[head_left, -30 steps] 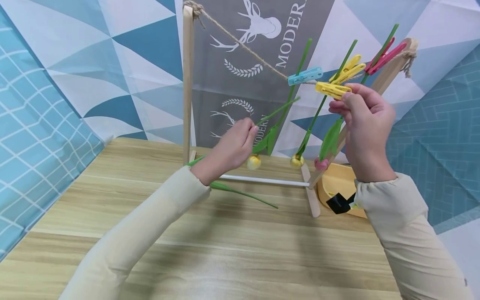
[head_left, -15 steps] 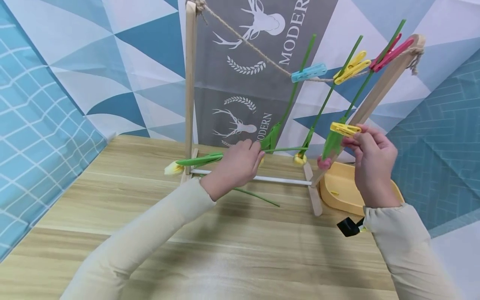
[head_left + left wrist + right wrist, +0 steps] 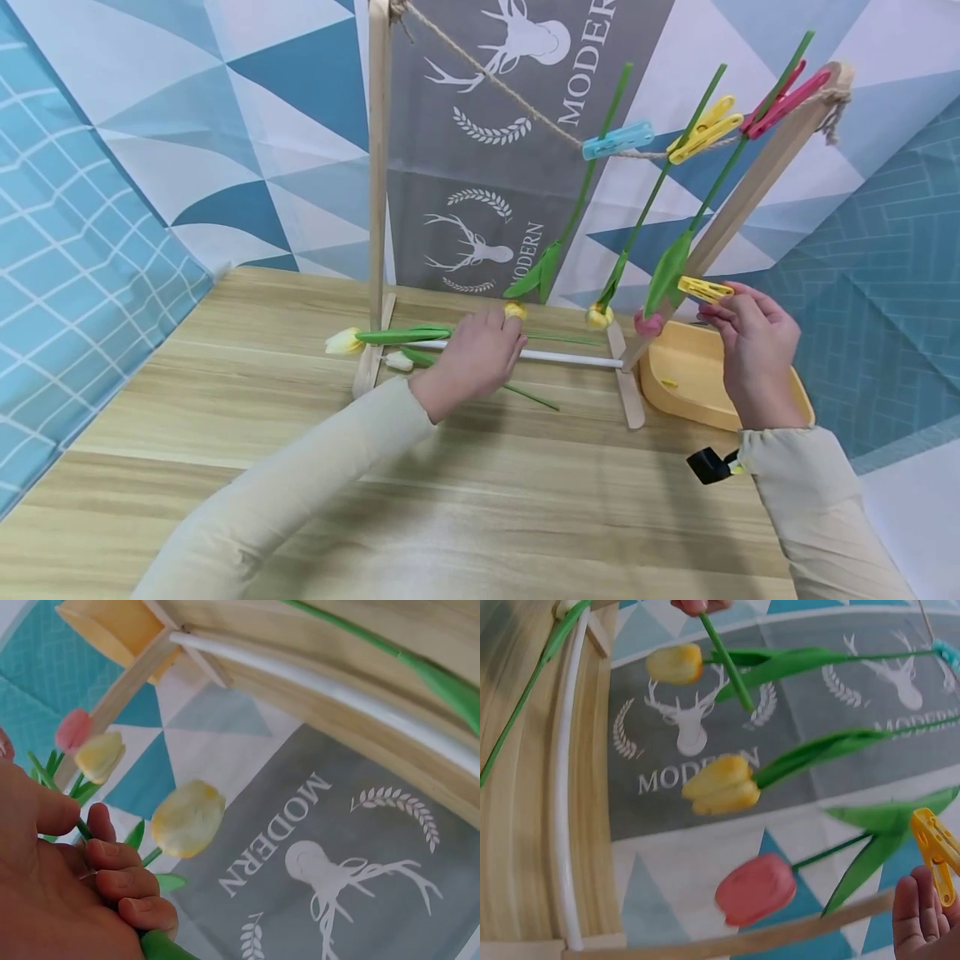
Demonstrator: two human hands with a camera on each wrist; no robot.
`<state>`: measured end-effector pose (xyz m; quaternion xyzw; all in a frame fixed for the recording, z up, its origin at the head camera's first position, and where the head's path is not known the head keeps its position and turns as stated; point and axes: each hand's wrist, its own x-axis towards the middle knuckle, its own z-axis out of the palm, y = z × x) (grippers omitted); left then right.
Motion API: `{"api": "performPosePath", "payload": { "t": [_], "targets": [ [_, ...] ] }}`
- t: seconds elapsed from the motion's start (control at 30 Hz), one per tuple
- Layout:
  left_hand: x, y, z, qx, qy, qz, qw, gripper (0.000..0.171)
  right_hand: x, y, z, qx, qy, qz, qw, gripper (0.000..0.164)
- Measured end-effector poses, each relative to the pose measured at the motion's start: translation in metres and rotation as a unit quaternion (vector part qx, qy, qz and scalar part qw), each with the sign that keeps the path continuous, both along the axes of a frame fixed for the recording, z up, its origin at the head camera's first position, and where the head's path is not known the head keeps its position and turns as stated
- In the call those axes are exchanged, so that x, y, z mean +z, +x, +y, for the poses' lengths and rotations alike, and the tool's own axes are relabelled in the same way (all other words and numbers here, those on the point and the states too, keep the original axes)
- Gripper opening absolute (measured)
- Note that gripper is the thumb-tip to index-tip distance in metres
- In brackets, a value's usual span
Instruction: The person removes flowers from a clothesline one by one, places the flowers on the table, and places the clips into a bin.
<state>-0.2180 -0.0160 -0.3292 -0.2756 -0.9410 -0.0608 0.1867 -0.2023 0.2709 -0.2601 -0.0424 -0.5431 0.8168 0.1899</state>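
Note:
My left hand (image 3: 480, 354) grips the green stem of a pale yellow tulip (image 3: 342, 342), held nearly level in front of the frame, its bloom past the left post. Between my right thumb and fingers is a yellow clothespin (image 3: 703, 290); that right hand (image 3: 759, 354) is beside the right post. Three tulips hang bloom-down from the twine: a yellow tulip (image 3: 675, 664) under a blue clothespin (image 3: 617, 142), another yellow tulip (image 3: 721, 785) under a yellow clothespin (image 3: 705, 133), and a pink tulip (image 3: 756, 889) under a red clothespin (image 3: 787, 107). A white tulip (image 3: 398, 361) lies on the table.
The twine (image 3: 517, 98) sags between the left wooden post (image 3: 377, 183) and the right wooden post (image 3: 772, 175). A white rod (image 3: 570, 358) joins their feet. An orange-yellow bin (image 3: 693, 410) stands at the right, with a small yellow piece (image 3: 669, 383) inside. Patterned cloth hangs behind.
Both hands have come down from near the twine. The held tulip has gone from slanted to nearly level, and the yellow clothespin has moved down and slightly right with my right hand.

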Motion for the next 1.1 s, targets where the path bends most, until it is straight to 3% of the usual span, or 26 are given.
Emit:
{"api": "performPosePath", "payload": {
  "t": [0.53,0.77,0.93,1.1],
  "targets": [
    [-0.028,0.007,0.004,0.006,-0.016,-0.066,0.9977,0.026,-0.038,0.0,0.043,0.031,0.076,-0.116,0.99,0.022],
    [-0.046,0.009,0.009,0.005,-0.045,-0.111,0.9928,0.029,-0.063,-0.01,0.06,0.004,0.101,-0.155,0.983,0.012],
    [-0.055,0.011,0.011,-0.01,-0.051,-0.118,0.9916,0.027,-0.081,-0.02,0.073,-0.016,0.103,-0.178,0.979,0.011],
    [-0.063,0.011,0.014,-0.018,-0.049,-0.132,0.9899,0.027,-0.097,-0.029,0.084,-0.019,0.132,-0.215,0.967,0.013]
  ]
}}
